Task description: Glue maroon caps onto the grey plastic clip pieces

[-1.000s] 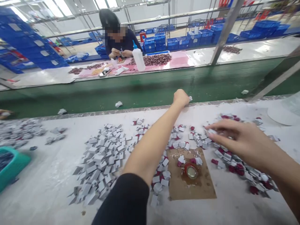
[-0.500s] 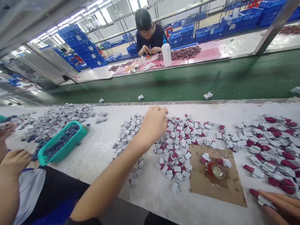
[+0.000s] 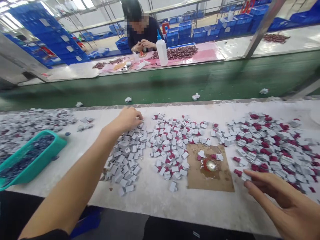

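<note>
My left hand (image 3: 130, 118) is at the top of a heap of plain grey-white pieces (image 3: 125, 160); its fingers curl downward and whatever they hold is hidden. My right hand (image 3: 272, 190) pinches a grey-white piece with a dark red part (image 3: 238, 172) between thumb and fingertips, just right of the brown board. Red-and-white pieces lie heaped in the middle (image 3: 172, 143) and at the right (image 3: 270, 143). On the brown board (image 3: 195, 181) sit a small round red container (image 3: 210, 165) in a wet patch and a couple of loose pieces.
A teal basket (image 3: 47, 155) of dark pieces stands at the left beside a grey heap (image 3: 45, 120). Beyond the table edge runs a green belt (image 3: 160, 83) carrying a few pieces. Across it a person works near a white bottle (image 3: 162, 53) and dark red heaps.
My left hand has moved left, from the red-and-white heap to the plain grey one. My right hand, with its piece, has come further into view. The whole view has shifted.
</note>
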`<state>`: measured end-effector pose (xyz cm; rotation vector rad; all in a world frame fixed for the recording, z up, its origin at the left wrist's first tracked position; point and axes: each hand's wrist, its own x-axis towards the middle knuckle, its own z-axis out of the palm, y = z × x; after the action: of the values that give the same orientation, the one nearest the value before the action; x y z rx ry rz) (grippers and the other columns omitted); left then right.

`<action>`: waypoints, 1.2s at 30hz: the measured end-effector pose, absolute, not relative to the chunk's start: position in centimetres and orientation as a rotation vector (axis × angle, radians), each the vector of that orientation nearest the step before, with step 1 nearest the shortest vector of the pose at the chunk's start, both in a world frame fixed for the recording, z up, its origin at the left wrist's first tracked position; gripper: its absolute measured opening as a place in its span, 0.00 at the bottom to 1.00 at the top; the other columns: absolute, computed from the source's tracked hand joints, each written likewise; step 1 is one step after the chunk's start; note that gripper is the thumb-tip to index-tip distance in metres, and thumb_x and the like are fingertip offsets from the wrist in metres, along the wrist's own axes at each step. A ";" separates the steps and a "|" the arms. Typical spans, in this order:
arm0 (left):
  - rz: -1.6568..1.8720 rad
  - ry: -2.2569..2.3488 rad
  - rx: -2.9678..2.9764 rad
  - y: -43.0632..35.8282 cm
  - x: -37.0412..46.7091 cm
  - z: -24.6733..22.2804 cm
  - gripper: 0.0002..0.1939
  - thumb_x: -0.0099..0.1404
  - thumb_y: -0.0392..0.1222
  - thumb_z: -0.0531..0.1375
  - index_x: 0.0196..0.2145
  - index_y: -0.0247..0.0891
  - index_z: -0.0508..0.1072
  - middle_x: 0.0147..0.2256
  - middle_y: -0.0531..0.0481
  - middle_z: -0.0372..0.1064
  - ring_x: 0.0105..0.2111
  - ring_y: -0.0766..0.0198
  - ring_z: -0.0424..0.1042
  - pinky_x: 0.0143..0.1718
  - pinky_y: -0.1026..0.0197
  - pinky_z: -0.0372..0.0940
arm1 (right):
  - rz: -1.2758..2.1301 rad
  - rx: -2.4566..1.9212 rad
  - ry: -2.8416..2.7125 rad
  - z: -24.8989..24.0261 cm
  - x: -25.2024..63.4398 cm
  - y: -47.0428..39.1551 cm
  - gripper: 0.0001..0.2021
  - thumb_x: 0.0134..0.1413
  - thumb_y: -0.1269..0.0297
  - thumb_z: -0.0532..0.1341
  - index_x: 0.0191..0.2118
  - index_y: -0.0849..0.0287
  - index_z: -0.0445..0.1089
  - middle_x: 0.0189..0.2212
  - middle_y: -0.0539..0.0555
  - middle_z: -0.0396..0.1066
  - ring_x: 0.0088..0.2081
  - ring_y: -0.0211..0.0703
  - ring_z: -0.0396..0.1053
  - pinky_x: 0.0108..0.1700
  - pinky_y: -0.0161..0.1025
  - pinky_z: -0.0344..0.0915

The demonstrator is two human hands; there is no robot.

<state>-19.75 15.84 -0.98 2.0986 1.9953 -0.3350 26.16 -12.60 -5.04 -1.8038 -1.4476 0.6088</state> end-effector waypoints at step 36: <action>0.495 1.739 1.697 -13.0 -15.4 -4.0 0.14 0.77 0.59 0.67 0.39 0.50 0.81 0.44 0.49 0.85 0.35 0.53 0.81 0.40 0.56 0.78 | 0.801 -1.603 -1.496 -0.7 19.3 -8.9 0.09 0.76 0.65 0.70 0.53 0.46 0.89 0.45 0.53 0.89 0.45 0.50 0.87 0.45 0.43 0.84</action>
<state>-15.36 -13.05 -3.97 1.6965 1.7391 0.4945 19.30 -8.95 -0.69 -1.6026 -1.4961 0.8014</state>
